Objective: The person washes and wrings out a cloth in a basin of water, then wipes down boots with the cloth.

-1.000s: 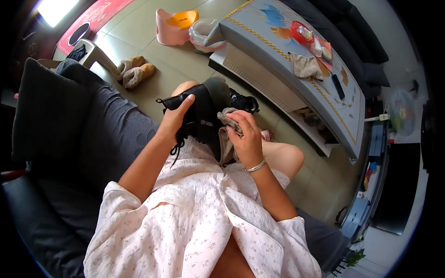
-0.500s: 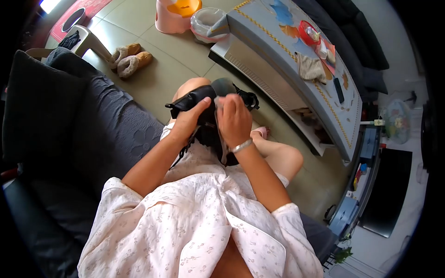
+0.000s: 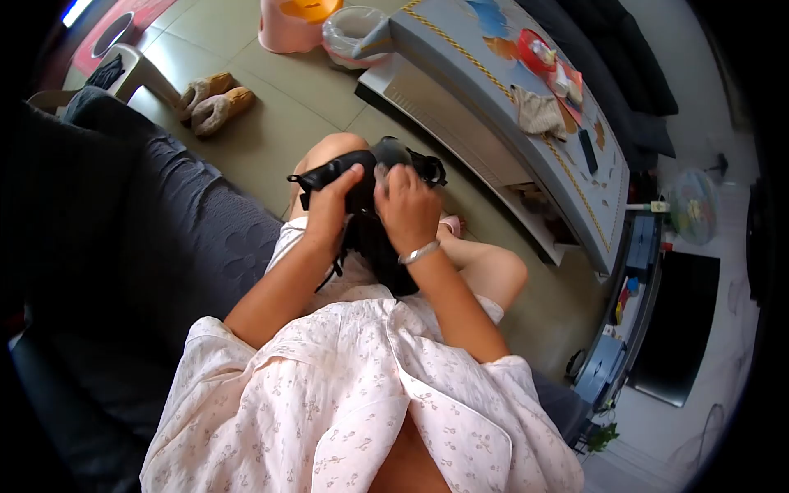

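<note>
A black strapped item (image 3: 359, 182), looking like a soft bag, rests on my lap between my knees. My left hand (image 3: 327, 212) is closed around its left side, thumb on top. My right hand (image 3: 409, 209) is over its right side with fingers curled inward. Something small and greyish shows at those fingertips, too blurred to name. Beyond them are a smooth dark grey rounded part (image 3: 390, 151) and a black strap loop (image 3: 431, 169). The underside of the item and part of its middle are hidden by my hands.
A low table (image 3: 460, 74) stands ahead to the right, carrying a beige cloth (image 3: 538, 112), a red dish (image 3: 534, 51) and a black remote (image 3: 588, 151). A lined bin (image 3: 349, 33) and fur-trimmed slippers (image 3: 222, 111) are on the floor. The grey-covered sofa (image 3: 189, 197) is at my left.
The view has shifted slightly. My right hand has moved a little over the black item, and the greyish strip below it is out of sight. My left hand keeps its hold.
</note>
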`<state>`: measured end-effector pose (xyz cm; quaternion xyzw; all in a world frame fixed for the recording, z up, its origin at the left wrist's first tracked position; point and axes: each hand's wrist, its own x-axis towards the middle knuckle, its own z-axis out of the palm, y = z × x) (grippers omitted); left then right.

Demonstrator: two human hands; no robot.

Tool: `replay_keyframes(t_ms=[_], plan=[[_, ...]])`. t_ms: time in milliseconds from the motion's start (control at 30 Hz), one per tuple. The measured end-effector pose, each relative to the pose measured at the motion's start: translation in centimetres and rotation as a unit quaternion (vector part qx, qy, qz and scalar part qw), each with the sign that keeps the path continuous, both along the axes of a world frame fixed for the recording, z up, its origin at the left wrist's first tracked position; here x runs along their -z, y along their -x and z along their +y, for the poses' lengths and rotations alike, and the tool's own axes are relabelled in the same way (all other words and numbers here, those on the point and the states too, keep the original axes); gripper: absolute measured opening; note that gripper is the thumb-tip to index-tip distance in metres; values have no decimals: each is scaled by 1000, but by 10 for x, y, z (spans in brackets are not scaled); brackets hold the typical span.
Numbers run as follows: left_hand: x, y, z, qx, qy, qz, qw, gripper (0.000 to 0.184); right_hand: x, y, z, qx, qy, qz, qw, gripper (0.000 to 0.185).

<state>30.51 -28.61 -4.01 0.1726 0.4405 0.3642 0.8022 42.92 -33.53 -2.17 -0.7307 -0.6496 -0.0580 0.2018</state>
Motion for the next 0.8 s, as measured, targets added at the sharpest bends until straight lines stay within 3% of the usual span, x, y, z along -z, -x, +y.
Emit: replay_keyframes(t_ms=[133,233,300,367,433,533,700,800], plan=[[-5,-5,-9,40,-51,38,997,33,1,-14,-45,-18,83,67,994,20],[0,-6,-9,39,-91,35,994,36,-15,-25,-42,-13,79,75,994,21],[-1,-2,-10,18,-80,43,996,38,-33,-34,-15,-37,-66,89,993,21],[10,-1,-9,24,-112,47,992,40,-48,-36,22,-53,-108,69,990,19],[8,-2,-11,20,-150,97,984,41,-35,-30,49,-67,-66,46,995,20],[2,4,-10,-5,-107,74,992,40,-10,-14,47,-87,-102,-14,991,20],[-2,1,-7,-13,-9,1,1000,36,9,-2,-12,-15,-14,66,998,16],[-9,-2,-12,19,-44,17,999,36,5,-4,-50,-25,-4,77,997,16]])
